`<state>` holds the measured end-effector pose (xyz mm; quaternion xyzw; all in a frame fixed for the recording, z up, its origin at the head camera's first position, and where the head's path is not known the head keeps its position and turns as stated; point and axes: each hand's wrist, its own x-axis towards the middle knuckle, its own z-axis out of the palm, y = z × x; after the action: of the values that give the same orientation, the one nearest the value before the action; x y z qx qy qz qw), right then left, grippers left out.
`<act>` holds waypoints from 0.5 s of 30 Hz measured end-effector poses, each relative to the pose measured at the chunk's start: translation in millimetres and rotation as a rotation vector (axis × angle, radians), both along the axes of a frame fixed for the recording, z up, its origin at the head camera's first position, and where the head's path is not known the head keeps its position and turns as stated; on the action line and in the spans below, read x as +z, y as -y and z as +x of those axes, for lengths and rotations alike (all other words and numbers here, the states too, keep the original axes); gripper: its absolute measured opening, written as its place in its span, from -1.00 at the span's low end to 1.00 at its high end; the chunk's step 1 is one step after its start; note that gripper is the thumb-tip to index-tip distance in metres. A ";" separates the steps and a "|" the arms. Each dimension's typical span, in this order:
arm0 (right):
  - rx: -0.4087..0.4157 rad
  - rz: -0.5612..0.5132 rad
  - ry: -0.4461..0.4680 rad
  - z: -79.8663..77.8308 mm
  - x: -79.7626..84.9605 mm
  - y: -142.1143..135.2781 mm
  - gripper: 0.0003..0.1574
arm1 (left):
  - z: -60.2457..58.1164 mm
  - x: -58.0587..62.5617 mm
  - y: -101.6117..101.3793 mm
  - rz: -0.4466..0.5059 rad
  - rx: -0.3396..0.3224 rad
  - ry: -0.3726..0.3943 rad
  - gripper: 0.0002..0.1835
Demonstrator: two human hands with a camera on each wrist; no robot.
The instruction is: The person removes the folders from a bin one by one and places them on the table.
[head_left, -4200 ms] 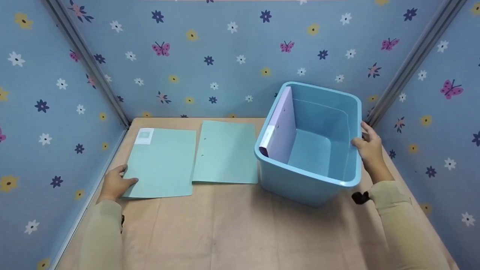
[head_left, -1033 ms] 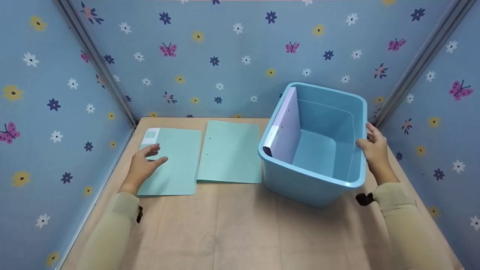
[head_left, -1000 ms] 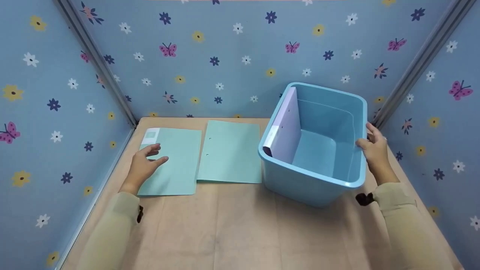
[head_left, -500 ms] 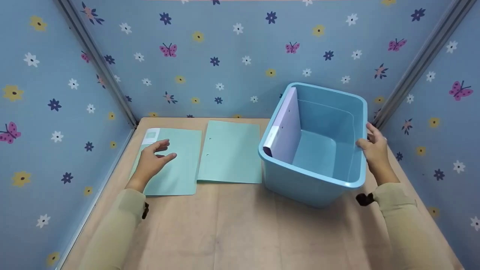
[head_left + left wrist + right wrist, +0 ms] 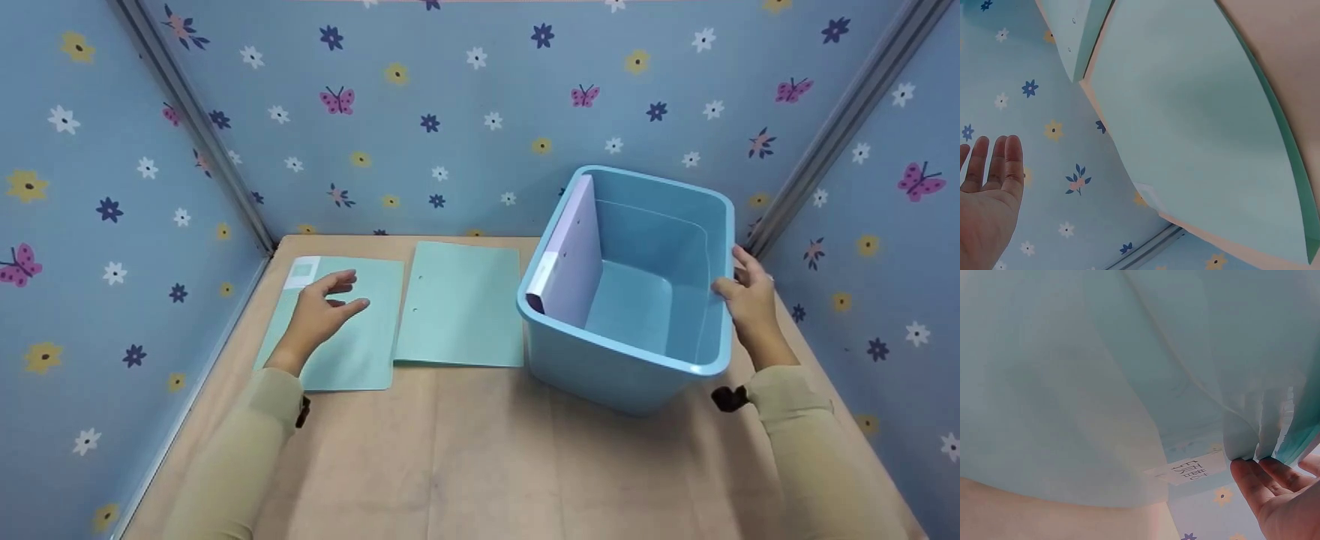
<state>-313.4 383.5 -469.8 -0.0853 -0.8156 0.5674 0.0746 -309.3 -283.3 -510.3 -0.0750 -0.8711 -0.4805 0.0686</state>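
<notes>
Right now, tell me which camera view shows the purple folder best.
The head view: it looks down into the blue tub, where the purple folder stands along the left side, its white label showing. The right wrist view shows the tub from outside, not the folder; the left wrist view shows none of it.

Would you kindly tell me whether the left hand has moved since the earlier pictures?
Yes. In the head view, the left hand has moved right and up the picture, nearing the right green folder, which has stayed put.
</notes>
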 end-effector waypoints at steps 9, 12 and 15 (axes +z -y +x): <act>0.009 0.037 -0.007 1.8 0.3 -0.7 0.06 | -8.5 7.9 -19.0 0.010 -0.037 -0.032 -0.35; 0.013 0.038 -0.002 1.7 0.6 -0.9 0.06 | -11.9 10.7 -25.5 0.007 -0.049 -0.034 -0.34; 0.014 0.036 -0.002 1.3 1.2 -0.6 0.06 | -15.9 13.6 -32.5 0.013 -0.058 -0.031 -0.33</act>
<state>-312.1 384.1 -468.6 -0.0776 -0.8262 0.5532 0.0727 -325.1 -250.7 -496.7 -0.1073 -0.8641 -0.4869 0.0689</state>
